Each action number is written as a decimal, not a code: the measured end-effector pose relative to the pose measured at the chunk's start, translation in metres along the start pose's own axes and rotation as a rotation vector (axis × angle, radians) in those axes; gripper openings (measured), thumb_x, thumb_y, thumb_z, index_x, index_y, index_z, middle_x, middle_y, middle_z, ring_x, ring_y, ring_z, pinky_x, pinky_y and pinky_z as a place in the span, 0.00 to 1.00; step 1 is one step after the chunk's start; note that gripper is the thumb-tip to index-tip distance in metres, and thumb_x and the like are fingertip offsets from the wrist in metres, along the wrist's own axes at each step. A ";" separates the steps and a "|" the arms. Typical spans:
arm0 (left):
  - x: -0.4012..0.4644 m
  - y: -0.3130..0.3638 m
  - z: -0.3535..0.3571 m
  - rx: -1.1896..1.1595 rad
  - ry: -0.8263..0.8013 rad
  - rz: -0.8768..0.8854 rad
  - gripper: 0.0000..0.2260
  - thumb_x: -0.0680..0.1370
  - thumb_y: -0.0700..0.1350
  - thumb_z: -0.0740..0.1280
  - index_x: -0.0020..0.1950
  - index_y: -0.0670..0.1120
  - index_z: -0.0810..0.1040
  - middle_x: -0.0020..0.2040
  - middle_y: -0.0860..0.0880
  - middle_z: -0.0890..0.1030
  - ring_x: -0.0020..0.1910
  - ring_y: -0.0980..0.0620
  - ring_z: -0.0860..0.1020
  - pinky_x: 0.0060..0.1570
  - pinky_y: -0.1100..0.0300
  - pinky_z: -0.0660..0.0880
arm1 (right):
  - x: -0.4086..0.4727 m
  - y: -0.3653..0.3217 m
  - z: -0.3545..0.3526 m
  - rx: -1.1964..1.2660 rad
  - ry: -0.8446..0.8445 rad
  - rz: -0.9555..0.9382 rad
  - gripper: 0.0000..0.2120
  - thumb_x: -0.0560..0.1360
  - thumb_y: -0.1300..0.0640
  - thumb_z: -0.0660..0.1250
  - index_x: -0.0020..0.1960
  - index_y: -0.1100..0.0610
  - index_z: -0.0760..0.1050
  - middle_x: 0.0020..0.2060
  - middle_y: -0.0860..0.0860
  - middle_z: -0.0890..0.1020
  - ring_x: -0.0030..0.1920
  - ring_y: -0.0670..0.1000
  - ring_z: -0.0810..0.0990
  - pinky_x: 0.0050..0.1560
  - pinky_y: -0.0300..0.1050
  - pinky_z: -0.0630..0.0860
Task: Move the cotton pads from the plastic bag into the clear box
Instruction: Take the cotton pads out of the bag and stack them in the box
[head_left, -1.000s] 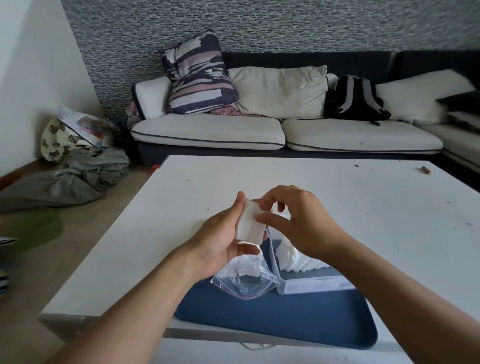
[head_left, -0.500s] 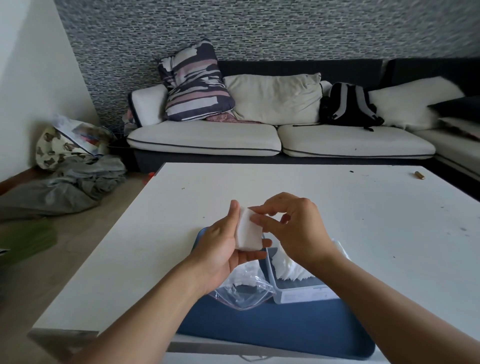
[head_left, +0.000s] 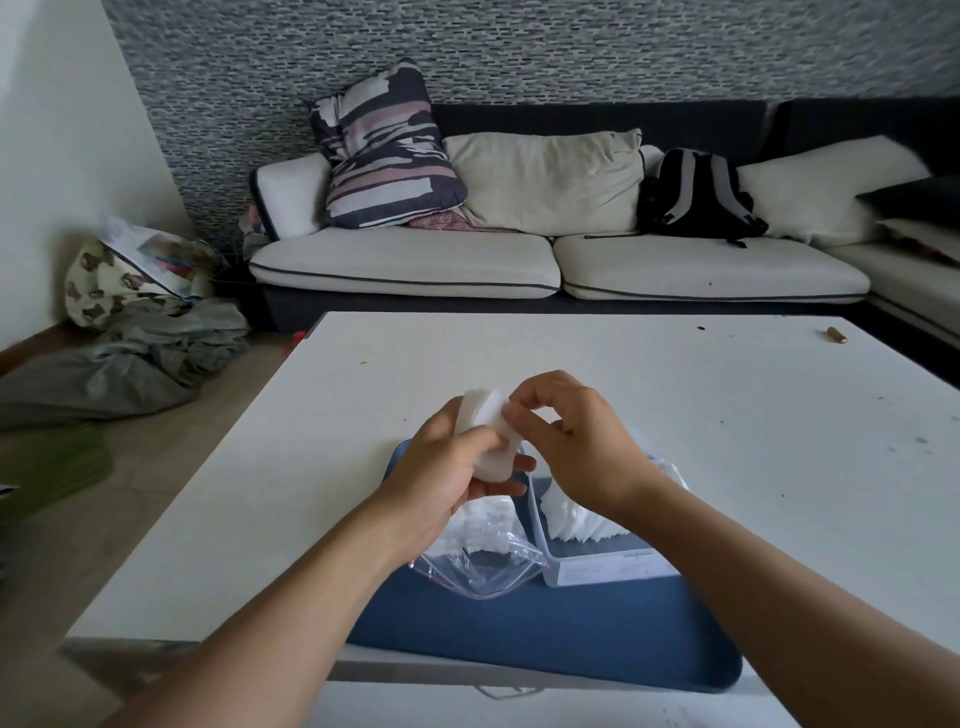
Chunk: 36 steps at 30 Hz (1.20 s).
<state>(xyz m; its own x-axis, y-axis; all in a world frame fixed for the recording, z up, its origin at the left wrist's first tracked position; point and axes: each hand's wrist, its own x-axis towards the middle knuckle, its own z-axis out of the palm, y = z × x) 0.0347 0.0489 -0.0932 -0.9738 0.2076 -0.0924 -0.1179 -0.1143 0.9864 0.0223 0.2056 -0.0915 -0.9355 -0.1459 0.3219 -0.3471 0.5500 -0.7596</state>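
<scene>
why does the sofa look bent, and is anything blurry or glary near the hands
Head view: the wide-angle lens bows the sofa and table edges toward the frame borders. Head view: the light is dim and soft, with no hard shadows. Head view: the pads held by the left hand and right hand smear slightly at their edges; the plastic bag shows faint sheen, no strong glare.
</scene>
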 end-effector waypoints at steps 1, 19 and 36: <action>0.000 0.000 0.000 0.019 -0.003 0.007 0.13 0.81 0.34 0.61 0.65 0.42 0.75 0.55 0.37 0.82 0.48 0.41 0.86 0.40 0.54 0.81 | 0.000 0.001 -0.001 0.015 -0.015 0.014 0.09 0.81 0.54 0.65 0.48 0.58 0.80 0.50 0.51 0.80 0.50 0.51 0.79 0.51 0.46 0.79; 0.013 0.003 0.018 -0.169 0.158 -0.056 0.12 0.72 0.30 0.60 0.49 0.46 0.69 0.50 0.41 0.74 0.52 0.42 0.74 0.50 0.51 0.72 | -0.004 -0.001 -0.010 0.810 -0.273 0.375 0.13 0.82 0.62 0.62 0.63 0.68 0.75 0.55 0.64 0.81 0.55 0.57 0.82 0.56 0.49 0.82; 0.013 -0.041 0.019 1.255 -0.216 0.311 0.08 0.77 0.48 0.66 0.47 0.53 0.85 0.39 0.55 0.81 0.40 0.54 0.79 0.42 0.58 0.78 | 0.014 0.049 0.006 0.328 -0.044 0.868 0.15 0.73 0.62 0.76 0.56 0.65 0.77 0.46 0.60 0.82 0.42 0.58 0.85 0.36 0.50 0.85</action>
<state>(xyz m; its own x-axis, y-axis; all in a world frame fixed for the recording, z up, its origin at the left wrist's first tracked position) 0.0308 0.0745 -0.1321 -0.8630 0.5004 0.0689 0.4789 0.7672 0.4266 -0.0083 0.2260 -0.1277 -0.8756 0.1729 -0.4510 0.4807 0.2217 -0.8484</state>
